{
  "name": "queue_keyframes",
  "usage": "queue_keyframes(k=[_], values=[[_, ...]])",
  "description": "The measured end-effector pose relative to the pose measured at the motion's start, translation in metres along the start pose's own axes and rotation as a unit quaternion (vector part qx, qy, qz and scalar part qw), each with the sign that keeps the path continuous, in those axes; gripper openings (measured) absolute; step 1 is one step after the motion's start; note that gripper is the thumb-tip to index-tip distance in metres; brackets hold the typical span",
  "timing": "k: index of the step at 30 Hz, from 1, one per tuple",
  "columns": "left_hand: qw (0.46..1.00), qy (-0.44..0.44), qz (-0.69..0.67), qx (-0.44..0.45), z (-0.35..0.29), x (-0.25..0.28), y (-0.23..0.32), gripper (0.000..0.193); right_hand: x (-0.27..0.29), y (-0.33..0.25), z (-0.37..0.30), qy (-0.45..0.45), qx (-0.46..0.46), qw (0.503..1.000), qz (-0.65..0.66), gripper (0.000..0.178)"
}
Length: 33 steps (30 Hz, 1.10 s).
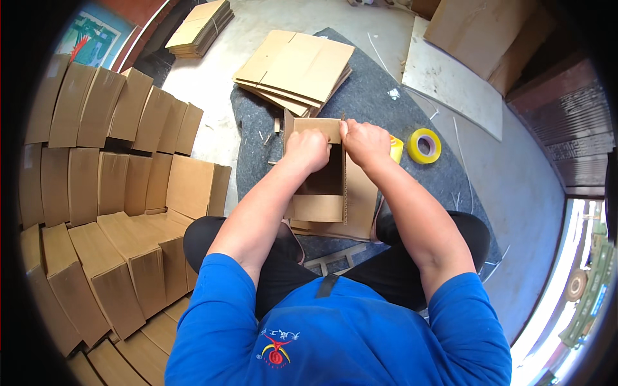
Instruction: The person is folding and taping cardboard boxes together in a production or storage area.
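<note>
Between my knees stands a cardboard box with its top flaps up and its inside showing dark. My left hand is closed at the left wall, its curled fingers reaching into the opening; the fingertips are partly hidden. At the far right corner, my right hand grips the upright wall between thumb and fingers. Under the box lies a flat cardboard sheet. Close by my right hand is a yellow object, partly covered by it. A yellow roll of tape lies further right.
Flattened cartons are stacked just beyond the box on a dark grey mat. Another tied stack lies far left. Rows of brown boxes fill the left side. A pale board and loose straps lie at right.
</note>
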State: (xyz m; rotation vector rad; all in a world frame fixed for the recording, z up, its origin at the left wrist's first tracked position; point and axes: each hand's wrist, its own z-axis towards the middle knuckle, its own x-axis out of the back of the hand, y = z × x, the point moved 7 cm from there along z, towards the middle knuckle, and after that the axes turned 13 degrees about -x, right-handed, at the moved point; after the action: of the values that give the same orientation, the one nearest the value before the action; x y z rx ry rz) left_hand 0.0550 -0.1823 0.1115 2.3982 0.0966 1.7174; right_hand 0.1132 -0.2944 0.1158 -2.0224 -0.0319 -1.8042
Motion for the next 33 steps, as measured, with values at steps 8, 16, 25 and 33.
queue_keyframes(k=[8, 16, 25, 33], values=[[0.769, 0.323, -0.547, 0.073, -0.023, -0.030, -0.076, 0.059, -0.002, -0.008, -0.008, 0.016, 0.012, 1.000, -0.008, 0.044], [0.886, 0.331, -0.297, 0.130, -0.037, -0.062, -0.070, 0.059, -0.038, -0.056, -0.022, -0.078, 0.003, 0.993, -0.084, 0.072], [0.895, 0.343, -0.232, 0.168, -0.040, -0.059, -0.064, 0.069, -0.038, -0.030, -0.049, -0.119, 0.035, 0.987, -0.103, 0.080], [0.930, 0.267, -0.127, 0.220, -0.031, -0.061, -0.052, 0.067, -0.028, -0.018, -0.089, -0.156, 0.073, 0.975, -0.139, 0.087]])
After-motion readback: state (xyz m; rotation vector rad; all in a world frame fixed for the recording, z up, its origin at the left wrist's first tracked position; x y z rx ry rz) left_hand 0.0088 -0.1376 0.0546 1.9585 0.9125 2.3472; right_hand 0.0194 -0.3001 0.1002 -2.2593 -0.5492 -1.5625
